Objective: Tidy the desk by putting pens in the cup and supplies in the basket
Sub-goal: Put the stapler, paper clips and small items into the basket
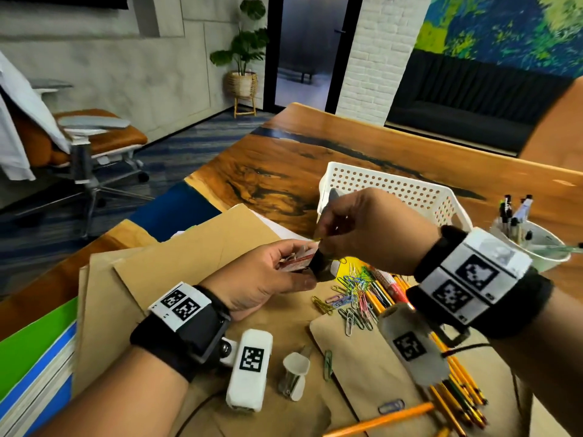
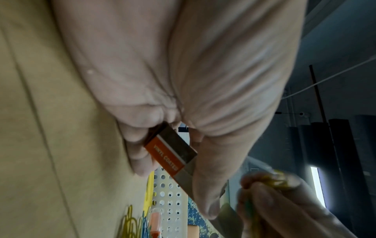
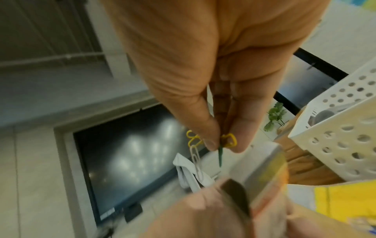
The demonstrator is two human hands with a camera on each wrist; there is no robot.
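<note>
My left hand (image 1: 268, 272) grips the small paper-clip box (image 2: 173, 149); my right hand (image 1: 372, 231) pinches coloured paper clips (image 3: 211, 141) just above its mouth. I'd steady the box and feed clips straight in, beside the white basket (image 1: 419, 197).

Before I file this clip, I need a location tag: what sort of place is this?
Likely an office or meeting room: a long wooden desk, a wheeled office chair, a dark wall screen.
</note>
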